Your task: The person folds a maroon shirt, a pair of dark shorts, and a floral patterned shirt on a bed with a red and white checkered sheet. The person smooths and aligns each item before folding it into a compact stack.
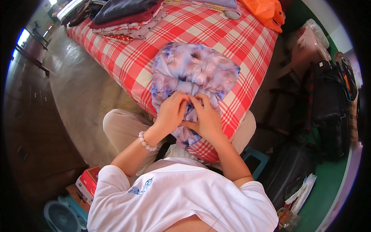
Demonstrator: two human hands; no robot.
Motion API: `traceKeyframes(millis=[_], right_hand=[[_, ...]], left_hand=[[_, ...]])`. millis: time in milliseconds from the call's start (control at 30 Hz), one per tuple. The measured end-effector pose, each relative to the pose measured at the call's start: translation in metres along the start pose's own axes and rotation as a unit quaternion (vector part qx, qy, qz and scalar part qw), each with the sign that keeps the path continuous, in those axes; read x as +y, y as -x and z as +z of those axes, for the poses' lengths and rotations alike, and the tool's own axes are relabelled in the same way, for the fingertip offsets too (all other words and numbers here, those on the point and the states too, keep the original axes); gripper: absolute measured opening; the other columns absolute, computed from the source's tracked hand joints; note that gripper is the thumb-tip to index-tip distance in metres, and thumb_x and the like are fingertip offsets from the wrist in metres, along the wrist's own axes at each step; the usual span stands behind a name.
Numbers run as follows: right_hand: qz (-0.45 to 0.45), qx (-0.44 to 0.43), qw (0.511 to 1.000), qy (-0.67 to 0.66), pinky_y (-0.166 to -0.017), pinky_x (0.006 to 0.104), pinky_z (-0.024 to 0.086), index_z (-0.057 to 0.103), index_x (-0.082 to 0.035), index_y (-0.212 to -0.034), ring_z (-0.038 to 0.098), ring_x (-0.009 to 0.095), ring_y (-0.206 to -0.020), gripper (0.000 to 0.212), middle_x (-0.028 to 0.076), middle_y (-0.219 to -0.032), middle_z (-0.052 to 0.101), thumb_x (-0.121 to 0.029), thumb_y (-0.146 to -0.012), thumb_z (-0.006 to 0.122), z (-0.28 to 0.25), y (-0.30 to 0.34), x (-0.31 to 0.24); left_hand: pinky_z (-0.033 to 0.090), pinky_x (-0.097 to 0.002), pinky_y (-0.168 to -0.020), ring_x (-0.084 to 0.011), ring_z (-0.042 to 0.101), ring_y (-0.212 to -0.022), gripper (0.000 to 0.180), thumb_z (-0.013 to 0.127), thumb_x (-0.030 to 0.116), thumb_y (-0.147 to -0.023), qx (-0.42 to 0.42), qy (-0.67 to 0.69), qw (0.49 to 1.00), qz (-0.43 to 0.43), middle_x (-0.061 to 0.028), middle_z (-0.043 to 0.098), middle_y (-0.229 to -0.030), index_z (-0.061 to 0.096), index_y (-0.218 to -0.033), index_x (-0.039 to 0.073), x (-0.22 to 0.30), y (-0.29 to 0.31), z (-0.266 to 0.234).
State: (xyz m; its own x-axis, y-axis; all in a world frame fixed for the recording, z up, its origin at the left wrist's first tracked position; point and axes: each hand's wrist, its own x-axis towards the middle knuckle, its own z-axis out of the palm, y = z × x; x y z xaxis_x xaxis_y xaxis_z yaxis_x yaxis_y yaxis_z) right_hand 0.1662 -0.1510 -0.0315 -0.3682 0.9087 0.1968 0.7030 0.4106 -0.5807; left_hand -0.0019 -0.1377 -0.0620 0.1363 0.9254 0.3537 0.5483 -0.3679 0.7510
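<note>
A cloth (197, 69) lies on the near corner of the bed (123, 69). Beyond it, also on the bed, a clothes stack (129, 17) sits left, a bag (264, 13) right. A box (91, 178) stands to the person's (185, 189) left.

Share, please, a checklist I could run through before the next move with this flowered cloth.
1. Left hand and right hand at the cloth: ok, close together over its near part.
2. Cloth smooth: not ok, creased around the hands.
3. Firm pinch: cannot tell, the fingers hide it.
4. Folded clothes out of the way: ok, apart from the cloth.
5. Orange bag out of the way: ok, at the far right.
</note>
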Motion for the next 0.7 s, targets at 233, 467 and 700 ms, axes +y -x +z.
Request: traceKeyframes(millis=[233, 467, 700], right_hand=[[-0.042, 0.045, 0.997, -0.053, -0.068, 0.0346, 0.051, 0.069, -0.007, -0.092, 0.064, 0.025, -0.081, 0.027, 0.006, -0.097, 0.060, -0.012, -0.067, 0.076, 0.015, 0.005, 0.012], [-0.102, -0.006, 0.985, -0.138, -0.072, 0.0362, 0.051, 0.067, -0.006, -0.089, 0.063, 0.029, -0.084, 0.022, 0.010, -0.095, 0.060, -0.008, -0.068, 0.069, -0.001, -0.004, 0.038], [-0.086, -0.150, 0.971, 0.167, -0.079, 0.0427, 0.053, 0.073, -0.012, -0.096, 0.066, 0.034, -0.090, 0.024, 0.013, -0.099, 0.067, -0.011, -0.074, 0.062, -0.104, -0.060, 0.105]], left_hand=[[0.051, -0.0424, -0.070, -0.0327, 0.062, -0.080, 0.036, 0.068, 0.005, -0.079, 0.111, -0.208, 0.936, 0.262, -0.0125, 0.063, -0.106, 0.062, -0.114, 0.009, 0.017, -0.069, -0.030], [0.050, -0.0501, -0.070, -0.0425, 0.065, -0.083, 0.027, 0.055, 0.026, -0.090, 0.084, -0.134, 0.985, 0.070, -0.0235, 0.067, -0.085, 0.067, -0.107, 0.009, -0.022, -0.171, -0.015], [0.048, -0.0484, -0.069, -0.0429, 0.064, -0.080, 0.036, 0.052, 0.033, -0.094, 0.146, -0.075, 0.985, -0.057, -0.0274, 0.065, -0.086, 0.066, -0.095, 0.000, -0.051, -0.216, -0.146]])
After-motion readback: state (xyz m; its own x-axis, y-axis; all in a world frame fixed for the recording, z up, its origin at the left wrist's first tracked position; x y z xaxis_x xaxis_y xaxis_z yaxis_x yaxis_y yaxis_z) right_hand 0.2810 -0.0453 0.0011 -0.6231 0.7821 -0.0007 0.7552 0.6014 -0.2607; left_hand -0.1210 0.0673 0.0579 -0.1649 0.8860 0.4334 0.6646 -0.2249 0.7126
